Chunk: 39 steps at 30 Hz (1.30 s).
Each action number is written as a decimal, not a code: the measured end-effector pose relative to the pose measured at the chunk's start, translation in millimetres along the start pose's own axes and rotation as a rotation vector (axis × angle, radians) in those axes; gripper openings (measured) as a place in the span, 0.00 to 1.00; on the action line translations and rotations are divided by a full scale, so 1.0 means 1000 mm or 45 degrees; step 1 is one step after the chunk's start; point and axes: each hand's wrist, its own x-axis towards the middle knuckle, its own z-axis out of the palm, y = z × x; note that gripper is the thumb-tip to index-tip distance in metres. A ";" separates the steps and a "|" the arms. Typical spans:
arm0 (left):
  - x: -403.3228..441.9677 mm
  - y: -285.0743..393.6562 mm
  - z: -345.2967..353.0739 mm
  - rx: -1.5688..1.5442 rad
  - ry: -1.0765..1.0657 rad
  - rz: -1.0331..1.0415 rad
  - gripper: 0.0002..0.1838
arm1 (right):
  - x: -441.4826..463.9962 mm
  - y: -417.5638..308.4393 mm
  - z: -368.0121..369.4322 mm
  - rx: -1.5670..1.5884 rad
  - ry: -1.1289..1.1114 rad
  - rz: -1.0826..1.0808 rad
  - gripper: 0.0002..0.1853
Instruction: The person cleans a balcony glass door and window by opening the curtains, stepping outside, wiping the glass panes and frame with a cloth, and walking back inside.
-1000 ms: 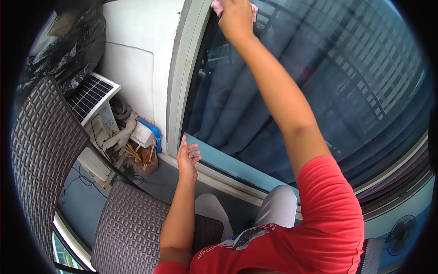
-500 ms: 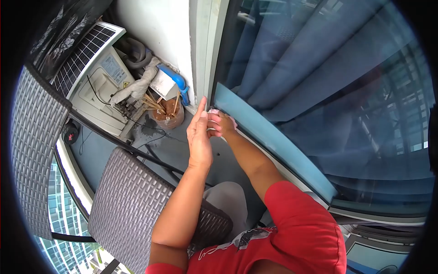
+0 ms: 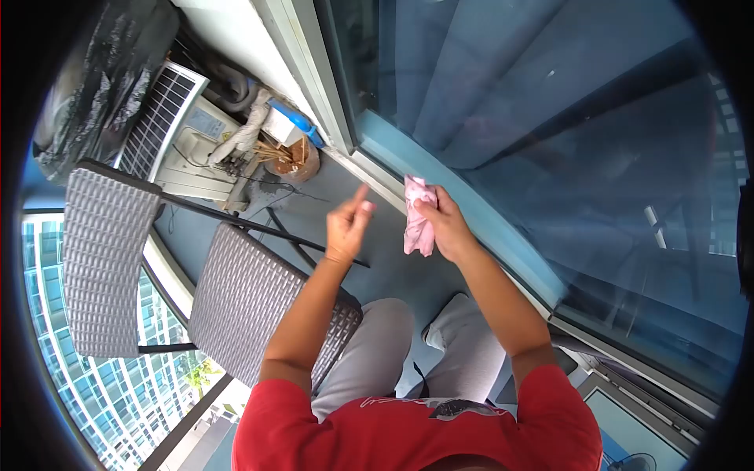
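My right hand [image 3: 449, 225] grips a folded, crumpled pink cloth [image 3: 419, 224], thumb on its face, held in front of the sill of the glass door. The cloth hangs down past the fingers. To the left, my left hand [image 3: 348, 226] is apart from the cloth and holds nothing. Its index finger points forward and the thumb stands out, while the other fingers look partly curled. Beyond both hands runs the light door frame [image 3: 375, 177], below the large glass pane [image 3: 503, 118] with dark curtains behind it.
A grey woven chair [image 3: 251, 294] stands close on my left. Further off are a pot of soil with sticks [image 3: 298, 163], a blue pipe [image 3: 294, 119], an outdoor air-conditioner unit [image 3: 196, 169] and a solar panel [image 3: 161, 118]. Grey floor [image 3: 385, 263] lies under my hands.
My right hand has drawn back from the lower door frame with the pink cloth, which now shows fully. My left hand has moved lower and away from the right. The view has tilted back.
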 end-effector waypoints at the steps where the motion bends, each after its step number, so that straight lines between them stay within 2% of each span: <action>1: -0.015 0.017 0.013 -0.356 -0.165 -0.212 0.28 | -0.014 -0.008 0.009 0.014 -0.010 0.005 0.14; 2: -0.028 0.044 0.027 -0.547 -0.216 -0.223 0.30 | -0.028 -0.015 0.019 0.097 -0.032 0.074 0.12; 3: -0.034 0.063 0.027 -0.571 -0.242 -0.341 0.28 | -0.042 -0.023 0.029 0.179 -0.039 0.147 0.11; 5: -0.044 0.108 0.030 -0.710 -0.221 -0.593 0.25 | -0.065 -0.039 0.045 -0.041 0.044 -0.024 0.08; 6: -0.045 0.124 0.028 -0.771 -0.190 -0.611 0.20 | -0.075 -0.051 0.048 0.067 -0.012 -0.003 0.07; 7: -0.045 0.142 0.021 -1.031 -0.183 -0.685 0.19 | -0.085 -0.064 0.049 0.172 -0.063 0.010 0.06; 9: -0.042 0.175 -0.001 -1.136 -0.180 -0.709 0.19 | -0.111 -0.104 0.059 0.216 0.091 -0.042 0.05; 11: -0.042 0.217 -0.021 -1.140 -0.094 -0.686 0.20 | -0.135 -0.143 0.066 0.106 0.226 -0.129 0.05; 13: -0.044 0.267 -0.040 -1.142 -0.156 -0.639 0.20 | -0.164 -0.164 0.065 0.148 0.367 -0.156 0.05; 15: -0.051 0.302 -0.056 -1.088 -0.180 -0.671 0.20 | -0.200 -0.191 0.069 0.033 0.382 -0.155 0.04; 18: -0.062 0.363 -0.078 -1.010 -0.401 -0.632 0.19 | -0.256 -0.223 0.088 0.210 0.588 -0.120 0.03; 19: -0.066 0.380 -0.082 -0.963 -0.435 -0.627 0.19 | -0.275 -0.225 0.089 0.211 0.623 -0.195 0.03; 21: -0.078 0.421 -0.090 -0.842 -0.511 -0.573 0.17 | -0.308 -0.221 0.088 0.025 0.652 -0.205 0.04; 23: -0.097 0.445 -0.093 -0.728 -0.638 -0.569 0.16 | -0.347 -0.219 0.096 0.157 0.835 -0.086 0.06; 24: -0.101 0.449 -0.099 -0.576 -0.769 -0.599 0.17 | -0.361 -0.213 0.099 0.167 0.854 -0.138 0.06; 26: -0.115 0.459 -0.100 -0.407 -0.924 -0.602 0.19 | -0.385 -0.194 0.101 0.269 1.074 -0.140 0.08; 28: -0.142 0.473 -0.082 -0.605 -0.834 -0.607 0.18 | -0.408 -0.170 0.089 0.209 1.116 -0.116 0.07; 29: -0.156 0.477 -0.076 -0.591 -0.881 -0.592 0.18 | -0.422 -0.153 0.084 0.140 1.140 -0.043 0.07; 31: -0.176 0.483 -0.064 -0.594 -0.959 -0.548 0.18 | -0.442 -0.124 0.079 0.262 1.162 -0.078 0.08; 35: -0.218 0.497 -0.035 -0.469 -1.176 -0.502 0.19 | -0.477 -0.085 0.075 0.579 1.124 -0.132 0.11; 36: -0.230 0.504 -0.025 -0.432 -1.214 -0.503 0.19 | -0.488 -0.080 0.075 0.589 1.140 -0.172 0.11; 38: -0.253 0.520 -0.009 -0.338 -1.308 -0.490 0.18 | -0.505 -0.073 0.079 0.530 1.230 -0.074 0.13; 39: -0.259 0.517 0.002 -0.257 -1.390 -0.375 0.17 | -0.515 -0.075 0.083 0.503 1.221 -0.065 0.13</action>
